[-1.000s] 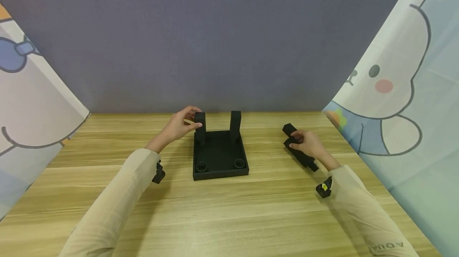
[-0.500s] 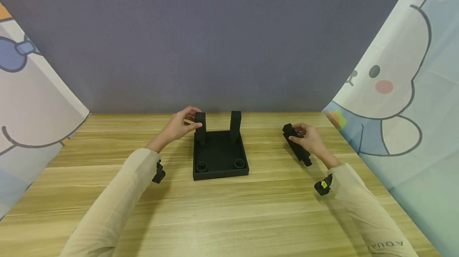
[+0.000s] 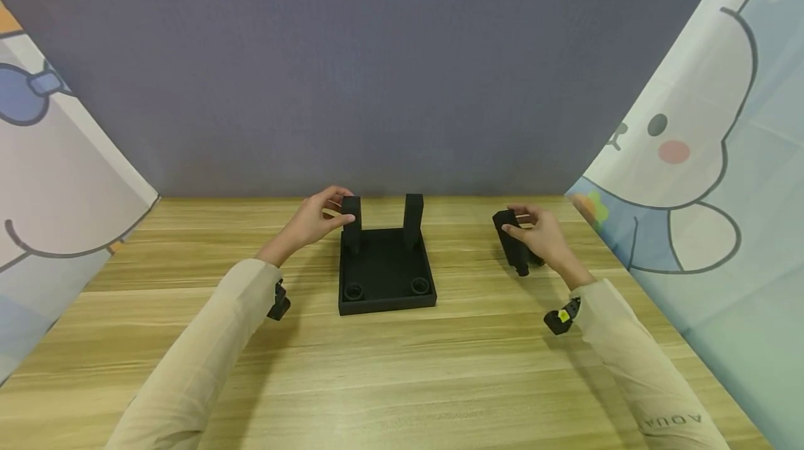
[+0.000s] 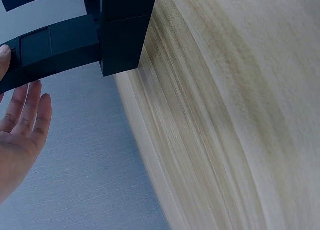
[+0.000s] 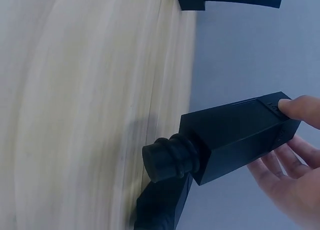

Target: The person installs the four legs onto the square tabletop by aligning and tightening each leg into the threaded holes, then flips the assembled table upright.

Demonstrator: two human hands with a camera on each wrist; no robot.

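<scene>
A square black tray-like base [image 3: 388, 306] has two upright black posts at its far corners and round sockets [image 3: 354, 292] at its near ones. My left hand [image 3: 314, 220] holds the far-left post [image 3: 352, 227] near its top, thumb in front. Nobody touches the far-right post [image 3: 412, 220]. Over to the right, my right hand [image 3: 541, 235] grips a loose black square post [image 5: 240, 135] near one end, thumb on its face. Its ridged round peg [image 5: 170, 159] points away from the hand, tilted down in the head view.
Another black post [image 5: 162, 205] lies on the wooden table [image 3: 377, 380], partly hidden behind the held one. A grey panel [image 3: 377, 73] stands along the table's far edge, and printed cloths [image 3: 678, 227] flank both sides.
My right hand has raised its post off the table beside the other loose one, moving it slightly left and turning it more upright. My left hand stays on the far-left post.
</scene>
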